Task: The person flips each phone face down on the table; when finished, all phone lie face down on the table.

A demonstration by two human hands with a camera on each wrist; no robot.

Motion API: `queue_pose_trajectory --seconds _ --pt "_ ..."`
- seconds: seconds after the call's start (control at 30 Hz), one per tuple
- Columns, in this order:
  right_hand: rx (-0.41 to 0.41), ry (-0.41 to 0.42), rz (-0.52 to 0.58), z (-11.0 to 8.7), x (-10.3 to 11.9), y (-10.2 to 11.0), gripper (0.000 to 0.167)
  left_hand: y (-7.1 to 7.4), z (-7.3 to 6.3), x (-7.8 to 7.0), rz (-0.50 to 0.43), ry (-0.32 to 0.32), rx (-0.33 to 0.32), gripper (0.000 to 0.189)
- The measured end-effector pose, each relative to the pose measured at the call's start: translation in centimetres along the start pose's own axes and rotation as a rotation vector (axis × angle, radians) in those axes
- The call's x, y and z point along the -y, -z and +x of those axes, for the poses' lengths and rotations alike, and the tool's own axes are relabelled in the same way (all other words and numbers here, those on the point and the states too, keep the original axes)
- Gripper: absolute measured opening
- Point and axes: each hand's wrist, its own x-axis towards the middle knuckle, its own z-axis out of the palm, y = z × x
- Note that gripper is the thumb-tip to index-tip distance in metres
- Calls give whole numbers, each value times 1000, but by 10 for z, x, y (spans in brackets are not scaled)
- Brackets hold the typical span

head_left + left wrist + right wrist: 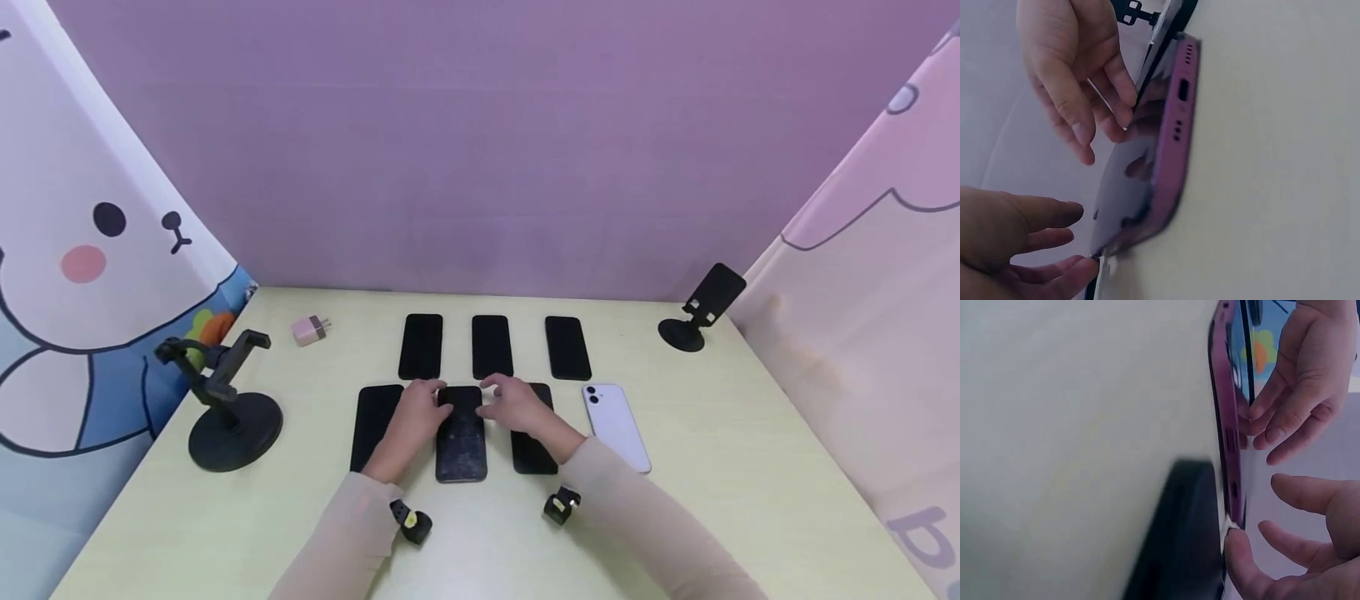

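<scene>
A dark-screened phone (461, 450) lies face up in the front row, and its pinkish-purple side (1175, 137) shows in the left wrist view. By its upper left edge is my left hand (416, 410), fingers loosely bent. My right hand (517, 408) mirrors it at the upper right edge, thumb toward the phone. Fingertips of both hands are at or close to the phone's sides; contact is hard to tell. Each forearm passes over a neighbouring phone: a black one (375, 417) on the left, another black one (534, 454) on the right.
Behind lie three black phones, left (421, 346), middle (492, 346) and right (567, 347). A white phone (618, 429) rests camera side up at front right. A black stand (236, 429) and pink charger (307, 330) stand left; a smaller black stand (712, 292) is far right.
</scene>
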Motion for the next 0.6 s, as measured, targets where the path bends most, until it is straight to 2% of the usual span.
queue_pose_trajectory --seconds 0.13,0.27,0.43,0.6 --pt "33 -20 14 3 5 -8 41 -2 -3 4 -7 30 14 32" --pt "37 -45 44 4 9 -12 41 -3 -3 7 -18 24 5 30" --pt "23 -63 58 6 11 -16 40 -3 -1 10 -17 8 6 30" --pt "-10 -34 56 6 12 -18 42 -1 2 10 -14 10 21 28"
